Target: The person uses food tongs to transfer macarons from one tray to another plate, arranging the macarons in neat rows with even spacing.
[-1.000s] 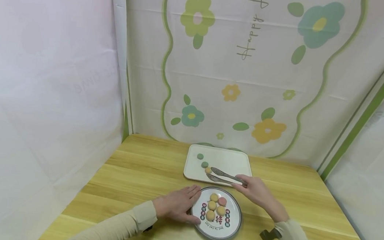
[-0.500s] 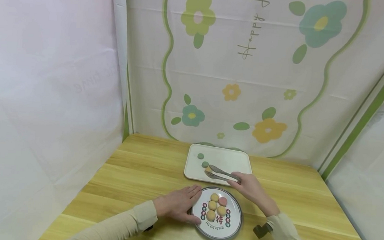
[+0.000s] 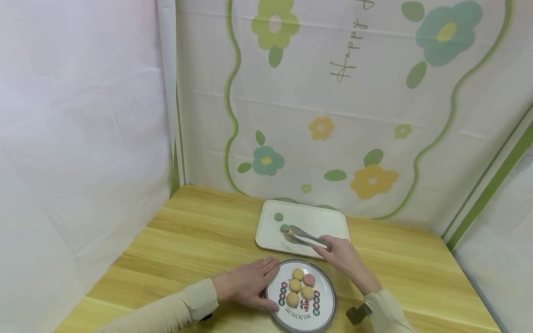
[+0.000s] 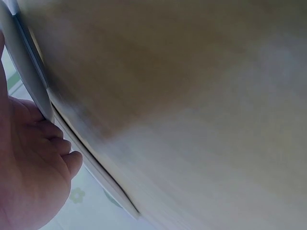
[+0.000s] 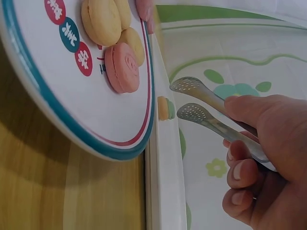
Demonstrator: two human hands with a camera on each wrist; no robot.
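Observation:
My right hand holds metal tongs over the white tray. The tongs' perforated tips are spread, one on each side of a yellow macaron, which they partly hide. Whether they touch it I cannot tell. Two green macarons lie on the tray's left part, one beside the yellow one. My left hand rests at the left rim of a round plate, thumb over the edge. Several yellow macarons and one pink macaron sit on the plate.
The tray stands at the back of the wooden table, just behind the plate. A white cloth wall printed with flowers rises directly behind it. More white cloth closes off the left side.
My right hand has shifted a little left, bringing the tongs' tips from beside the yellow macaron to around it. The left hand and plate stay in place.

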